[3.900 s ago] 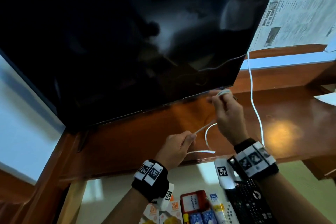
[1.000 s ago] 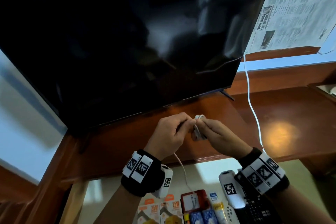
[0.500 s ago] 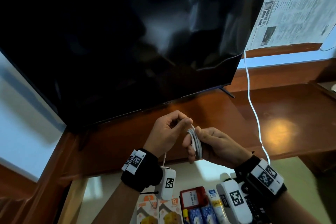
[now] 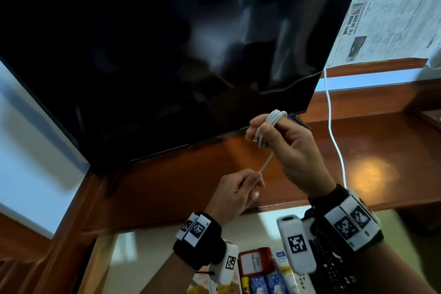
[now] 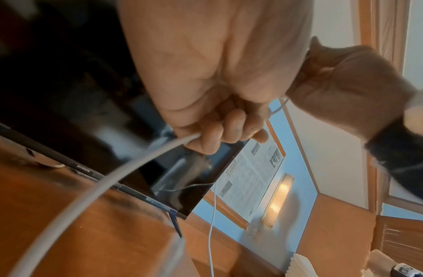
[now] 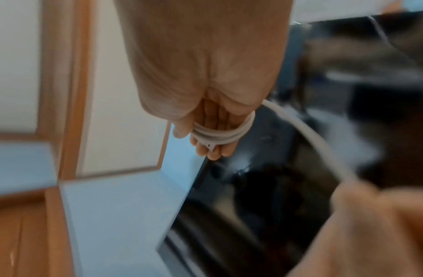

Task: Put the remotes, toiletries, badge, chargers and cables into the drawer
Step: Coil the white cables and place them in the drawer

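Observation:
A white cable [image 4: 266, 163] runs taut between my two hands above the wooden desk [image 4: 181, 188]. My right hand [image 4: 265, 127] is raised in front of the TV's lower edge, with several turns of the cable coiled round its fingers [image 6: 213, 148]; the coil [image 6: 221, 135] shows plainly in the right wrist view. Lower and to the left, my left hand [image 4: 254, 185] grips the cable's free end, its fingers [image 5: 209, 139] curled round the strand [image 5: 106, 185]. In the open drawer [image 4: 152, 258] below lie a red badge [image 4: 253, 263], a black remote [image 4: 334, 272], small tubes and orange boxes.
A big black TV [image 4: 167, 62] fills the back of the desk. Another white cable [image 4: 334, 143] hangs down from behind its right edge onto the desk. Newspaper [image 4: 391, 12] covers the wall at the right. A lamp's glow [image 4: 372, 172] reflects off the desk.
My hands were together winding the cable; now they have drawn apart. The right hand has risen with the coil, and the left has pulled the free end down and left.

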